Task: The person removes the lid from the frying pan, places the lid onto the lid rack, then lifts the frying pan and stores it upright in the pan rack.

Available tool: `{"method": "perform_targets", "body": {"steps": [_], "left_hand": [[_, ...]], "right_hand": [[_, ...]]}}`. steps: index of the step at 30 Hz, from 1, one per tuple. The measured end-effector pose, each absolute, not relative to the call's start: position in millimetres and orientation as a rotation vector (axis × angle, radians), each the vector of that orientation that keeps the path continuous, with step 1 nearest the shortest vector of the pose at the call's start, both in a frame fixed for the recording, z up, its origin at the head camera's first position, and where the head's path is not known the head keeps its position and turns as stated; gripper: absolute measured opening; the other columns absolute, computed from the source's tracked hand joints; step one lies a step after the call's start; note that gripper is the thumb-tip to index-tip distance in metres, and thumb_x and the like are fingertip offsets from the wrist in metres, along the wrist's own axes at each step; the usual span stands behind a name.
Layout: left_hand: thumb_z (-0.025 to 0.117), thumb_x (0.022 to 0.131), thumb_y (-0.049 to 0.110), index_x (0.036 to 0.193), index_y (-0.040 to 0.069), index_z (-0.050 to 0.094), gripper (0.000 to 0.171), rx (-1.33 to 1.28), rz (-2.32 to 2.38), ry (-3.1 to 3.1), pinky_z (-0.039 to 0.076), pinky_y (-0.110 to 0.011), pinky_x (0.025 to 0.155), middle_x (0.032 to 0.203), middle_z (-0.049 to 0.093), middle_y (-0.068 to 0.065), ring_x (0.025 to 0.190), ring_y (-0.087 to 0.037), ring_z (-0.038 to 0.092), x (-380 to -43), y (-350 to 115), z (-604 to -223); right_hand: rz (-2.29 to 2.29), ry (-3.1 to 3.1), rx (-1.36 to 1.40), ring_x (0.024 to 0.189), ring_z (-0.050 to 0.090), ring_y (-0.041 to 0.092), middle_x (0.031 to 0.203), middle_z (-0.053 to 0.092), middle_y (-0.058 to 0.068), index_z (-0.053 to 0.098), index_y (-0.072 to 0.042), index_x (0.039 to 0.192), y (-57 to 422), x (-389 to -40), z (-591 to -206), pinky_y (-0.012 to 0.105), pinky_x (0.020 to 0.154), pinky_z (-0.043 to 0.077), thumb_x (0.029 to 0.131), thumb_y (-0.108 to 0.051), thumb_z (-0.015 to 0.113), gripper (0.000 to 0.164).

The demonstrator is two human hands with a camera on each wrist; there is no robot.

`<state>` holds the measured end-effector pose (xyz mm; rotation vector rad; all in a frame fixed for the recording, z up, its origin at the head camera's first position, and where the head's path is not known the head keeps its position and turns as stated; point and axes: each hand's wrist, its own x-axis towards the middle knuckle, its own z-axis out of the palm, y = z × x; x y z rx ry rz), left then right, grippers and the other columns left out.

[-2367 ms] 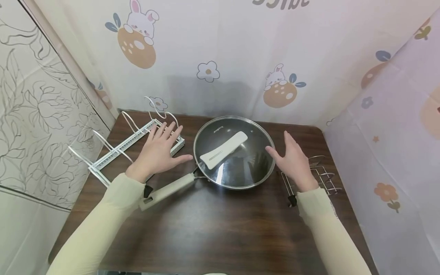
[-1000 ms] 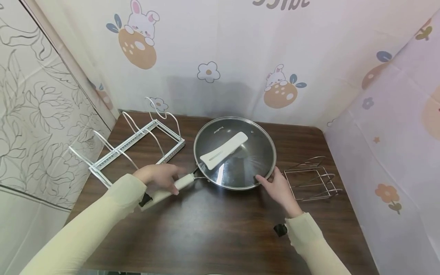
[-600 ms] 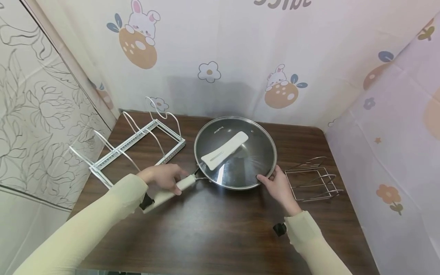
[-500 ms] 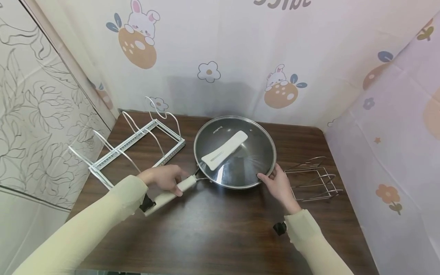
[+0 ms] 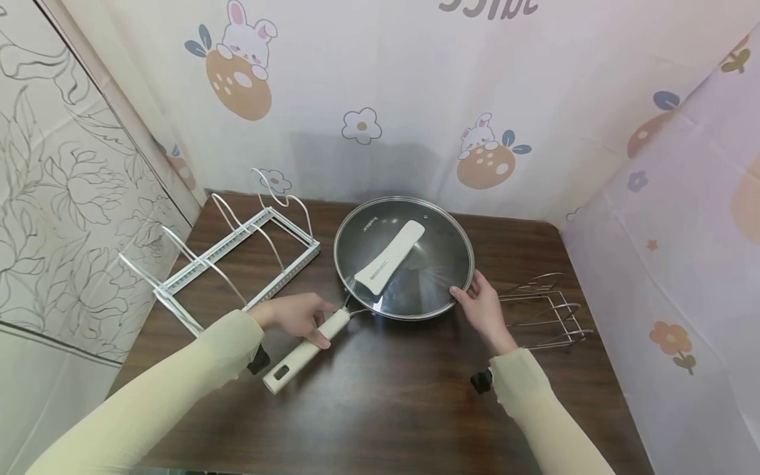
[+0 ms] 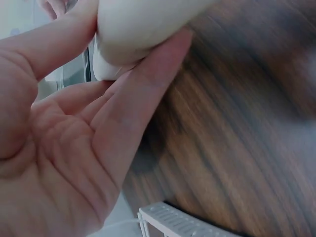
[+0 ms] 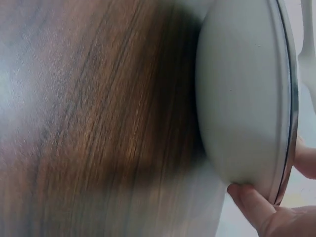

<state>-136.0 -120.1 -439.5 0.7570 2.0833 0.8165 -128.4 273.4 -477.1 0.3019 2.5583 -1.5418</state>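
Observation:
A frying pan with a cream outer wall (image 7: 242, 98) stands at the middle of the table under a glass lid (image 5: 427, 264). The lid has a steel rim and a long cream handle (image 5: 392, 257). My left hand (image 5: 297, 315) pinches the pan's cream handle (image 5: 305, 353) near the pan between thumb and fingers; the left wrist view has this handle (image 6: 143, 24) close up. At the pan's right front edge, my right hand (image 5: 482, 307) grips the rim. Its thumb lies on the lid's edge, while a fingertip (image 7: 242, 190) presses the pan's outer side.
A white wire rack (image 5: 220, 251) with upright loops stands at the left, just beyond my left hand. Right of my right hand sits a smaller metal wire rack (image 5: 552, 313). Patterned curtains (image 5: 404, 99) hang behind and beside the brown table (image 5: 404, 402).
Both hands came down from spread beside the pan, the left onto its handle, the right onto its rim. The pan and lid have since turned counterclockwise, the handle's end swinging towards the front.

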Motion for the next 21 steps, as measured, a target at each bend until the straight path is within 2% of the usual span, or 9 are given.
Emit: {"method": "perform_targets", "body": {"steps": [11,21], "left_hand": [[0.084,0.086,0.012,0.154,-0.008,0.039,0.084,0.46,1.105,1.955,0.065,-0.031,0.068,0.096,0.075,-0.01,0.077,-0.012,0.07,-122,-114,-453],[0.083,0.086,0.013,0.155,-0.008,0.037,0.085,0.38,1.264,1.936,0.066,-0.035,0.066,0.095,0.075,-0.011,0.076,-0.015,0.073,-107,-96,-465]], "right_hand": [[-1.459,2.592,0.241,0.15,0.039,0.043,0.166,0.029,0.027,0.011,0.0,0.165,280,-149,-480,0.051,0.121,0.041,0.106,-0.019,0.058,0.077],[-1.514,2.533,0.31,0.154,0.035,0.037,0.168,0.027,0.021,0.015,-0.003,0.165,280,-173,-479,0.049,0.125,0.036,0.108,-0.021,0.054,0.071]]}}
